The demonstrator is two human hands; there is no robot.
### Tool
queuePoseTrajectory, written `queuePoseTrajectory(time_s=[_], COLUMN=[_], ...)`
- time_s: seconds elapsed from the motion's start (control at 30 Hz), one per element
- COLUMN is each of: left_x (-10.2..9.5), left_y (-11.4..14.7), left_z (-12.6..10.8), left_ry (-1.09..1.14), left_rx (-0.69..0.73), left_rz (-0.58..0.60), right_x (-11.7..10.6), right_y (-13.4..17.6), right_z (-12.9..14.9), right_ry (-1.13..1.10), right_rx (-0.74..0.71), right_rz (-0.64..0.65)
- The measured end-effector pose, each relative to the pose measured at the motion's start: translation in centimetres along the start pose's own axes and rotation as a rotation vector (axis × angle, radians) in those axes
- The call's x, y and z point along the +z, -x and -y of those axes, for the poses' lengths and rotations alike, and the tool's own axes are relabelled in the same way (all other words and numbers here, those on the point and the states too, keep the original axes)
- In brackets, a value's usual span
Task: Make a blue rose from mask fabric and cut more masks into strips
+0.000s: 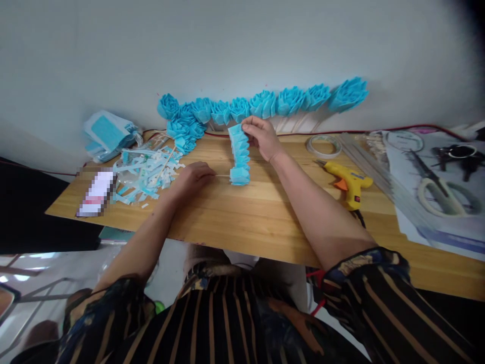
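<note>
A thin wooden stick (223,175) runs from the fingers of my left hand (197,177), which are closed on it low over the table. Its far end goes into a small roll of blue fabric (240,176). From that roll a blue strip with a zigzag edge (238,144) stretches away toward the wall. My right hand (263,136) pinches the strip's far end between thumb and fingers. Behind both hands, finished-looking blue fabric flowers (261,103) stand in a row along the wall, with more of them bunched (185,129) at the left.
White and blue scraps (146,174) lie left of my left hand, near a phone (97,192) and a stack of blue face masks (109,134). To the right are a tape roll (324,146), a yellow glue gun (350,183), clear sticks (379,172), scissors (441,194) and keys (460,156).
</note>
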State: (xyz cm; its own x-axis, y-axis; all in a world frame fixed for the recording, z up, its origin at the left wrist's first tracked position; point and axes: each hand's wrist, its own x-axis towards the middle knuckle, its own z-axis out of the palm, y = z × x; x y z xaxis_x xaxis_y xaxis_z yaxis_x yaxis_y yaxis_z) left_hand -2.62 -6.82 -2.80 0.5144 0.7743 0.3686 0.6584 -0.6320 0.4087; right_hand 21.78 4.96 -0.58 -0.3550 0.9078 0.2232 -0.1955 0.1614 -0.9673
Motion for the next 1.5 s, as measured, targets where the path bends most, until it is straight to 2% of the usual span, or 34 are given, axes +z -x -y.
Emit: queuePoseTrajectory(time_s=[0.37,0.53,0.73,1.2,1.5], left_x=[0.1,-0.1,-0.1,-0.2,-0.2], left_y=[0.1,0.0,0.0,0.0,0.1], left_z=[1.0,1.7,2.3,1.6,1.6], left_ry=[-0.084,-0.094,-0.099,-0.108,-0.191], left_rx=[-0.039,-0.034,-0.071,-0.155,-0.078], left_rz=[-0.057,-0.061,-0.065,-0.023,-0.046], right_x=[2.0,2.1,2.0,1.7,2.0], right_y=[0.6,0.8,0.7,0.0,-0.1], right_z=[2.3,2.9,2.5,0.9,0.6], right_ry=[0.163,0.17,0.158,0.169,0.164], right_rx=[-0.104,-0.093,-0.099,-0.229,-0.203], right_rz=[0.1,0.104,0.098,0.145,0.075])
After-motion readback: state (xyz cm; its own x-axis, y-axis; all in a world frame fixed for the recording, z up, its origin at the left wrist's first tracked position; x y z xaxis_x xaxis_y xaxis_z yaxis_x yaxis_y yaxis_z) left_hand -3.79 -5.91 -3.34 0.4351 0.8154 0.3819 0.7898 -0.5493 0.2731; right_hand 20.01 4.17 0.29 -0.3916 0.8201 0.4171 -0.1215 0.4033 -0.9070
